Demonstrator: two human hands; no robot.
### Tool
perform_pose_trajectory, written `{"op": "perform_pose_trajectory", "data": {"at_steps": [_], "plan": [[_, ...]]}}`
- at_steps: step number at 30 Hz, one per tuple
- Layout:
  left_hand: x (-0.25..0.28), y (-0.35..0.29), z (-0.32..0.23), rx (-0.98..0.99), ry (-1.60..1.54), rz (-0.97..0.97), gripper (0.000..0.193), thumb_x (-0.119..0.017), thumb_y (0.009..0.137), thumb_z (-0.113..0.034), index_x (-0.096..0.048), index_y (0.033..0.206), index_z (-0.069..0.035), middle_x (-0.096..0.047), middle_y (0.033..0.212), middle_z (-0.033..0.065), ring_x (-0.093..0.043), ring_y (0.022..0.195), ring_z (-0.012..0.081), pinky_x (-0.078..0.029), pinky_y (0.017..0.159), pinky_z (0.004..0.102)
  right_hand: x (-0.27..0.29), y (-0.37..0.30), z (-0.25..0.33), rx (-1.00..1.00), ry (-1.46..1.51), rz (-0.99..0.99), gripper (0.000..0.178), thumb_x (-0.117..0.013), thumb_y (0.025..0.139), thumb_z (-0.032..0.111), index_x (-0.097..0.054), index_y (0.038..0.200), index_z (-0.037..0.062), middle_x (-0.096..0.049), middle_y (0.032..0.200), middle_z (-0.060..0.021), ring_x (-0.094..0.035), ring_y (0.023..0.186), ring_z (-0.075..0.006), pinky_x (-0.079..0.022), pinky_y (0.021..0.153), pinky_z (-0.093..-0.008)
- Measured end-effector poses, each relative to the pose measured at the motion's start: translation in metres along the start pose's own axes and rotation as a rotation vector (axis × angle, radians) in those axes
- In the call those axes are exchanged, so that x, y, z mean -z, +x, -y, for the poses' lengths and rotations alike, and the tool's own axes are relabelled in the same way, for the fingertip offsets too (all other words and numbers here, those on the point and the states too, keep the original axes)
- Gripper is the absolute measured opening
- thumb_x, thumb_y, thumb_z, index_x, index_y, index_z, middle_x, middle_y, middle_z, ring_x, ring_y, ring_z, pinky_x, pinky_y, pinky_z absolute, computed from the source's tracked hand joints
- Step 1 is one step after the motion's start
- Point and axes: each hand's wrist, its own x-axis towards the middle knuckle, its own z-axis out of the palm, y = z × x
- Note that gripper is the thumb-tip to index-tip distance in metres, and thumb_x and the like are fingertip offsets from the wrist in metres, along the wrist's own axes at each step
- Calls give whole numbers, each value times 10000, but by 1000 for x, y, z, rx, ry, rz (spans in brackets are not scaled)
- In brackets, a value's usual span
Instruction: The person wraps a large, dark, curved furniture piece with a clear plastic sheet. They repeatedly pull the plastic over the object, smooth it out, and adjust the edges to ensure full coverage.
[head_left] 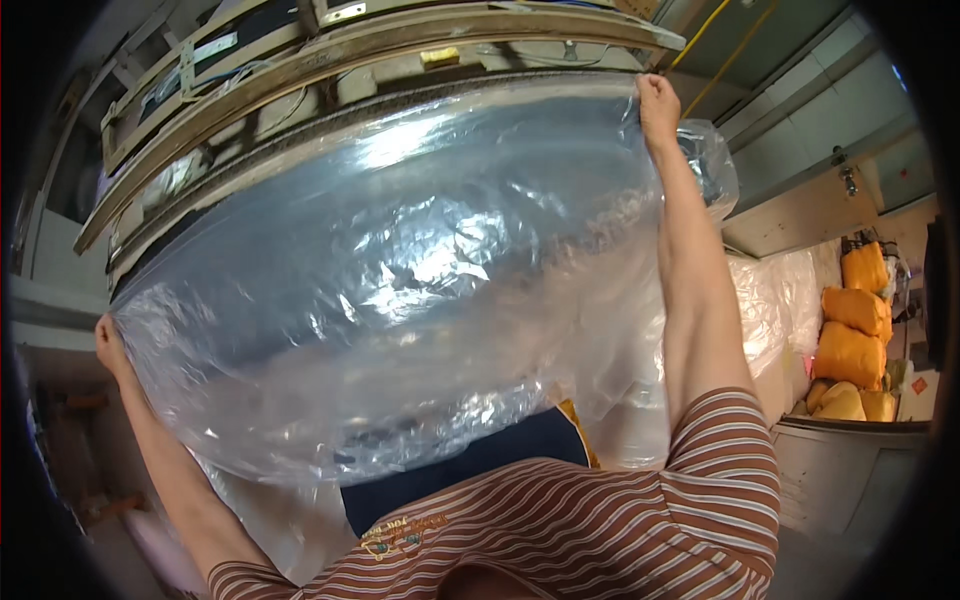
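Observation:
A wide sheet of clear plastic film (420, 260) is stretched between my two hands and hangs toward my body in shiny wrinkles. My left hand (109, 343), arm reaching out to the far left, pinches the film's left corner. At the upper right my right hand (658, 108) grips the other corner, close to the end of a wooden bar. The film's far edge runs along a dark strip (400, 97) below that bar. Part of a dark blue cloth (470, 455) shows between the film and my striped shirt.
A wooden frame with a long bar (400, 45) and metal brackets spans the far side. Bunched clear plastic (708, 165) lies beyond my right wrist. On the right, several orange bundles (852, 350) sit stacked in a box, beside more plastic film (775, 300). Yellow cables (700, 35) hang upper right.

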Motion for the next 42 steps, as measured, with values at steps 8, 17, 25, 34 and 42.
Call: {"op": "perform_pose_trajectory", "data": {"at_steps": [8, 17, 25, 34, 42], "plan": [[-102, 24, -35, 138, -199, 27, 349, -637, 902, -317, -679, 1083, -21, -666, 1034, 22, -571, 930, 107, -430, 850, 238, 7, 28, -9, 102, -214, 4, 270, -716, 793, 265, -699, 902, 18, -682, 776, -44, -607, 715, -108, -473, 690, -258], [-116, 63, -31, 155, -159, 35, 366, -680, 863, -330, -682, 1071, -29, -664, 1043, 29, -575, 951, 116, -423, 865, 243, -3, 38, -6, 152, -474, -148, 340, -748, 698, 297, -594, 843, 31, -581, 873, -113, -560, 779, -244, -456, 753, -356], [-109, 62, 3, 307, -352, -48, 327, -544, 923, -270, -631, 1060, 13, -637, 1032, 105, -586, 945, 188, -443, 860, 296, 0, 45, -13, 197, -402, -288, 283, -701, 751, 240, -567, 813, -2, -574, 913, -130, -533, 791, -237, -429, 757, -332], [-87, 49, -5, 249, -214, 51, 337, -553, 932, -286, -626, 1067, 13, -633, 980, 55, -568, 894, 145, -432, 833, 278, -8, 34, 12, -34, -356, -57, 478, -537, 856, 428, -622, 937, -35, -579, 1092, -250, -524, 1034, -365, -385, 883, -422], [52, 37, -87, 146, -46, -10, 431, -600, 910, -373, -629, 1163, -25, -650, 1050, 50, -585, 903, 145, -456, 827, 288, 44, -40, 100, -32, -286, 712, 366, -492, 937, 431, -533, 837, 82, -471, 794, 42, -441, 762, -95, -361, 685, -242]]}}
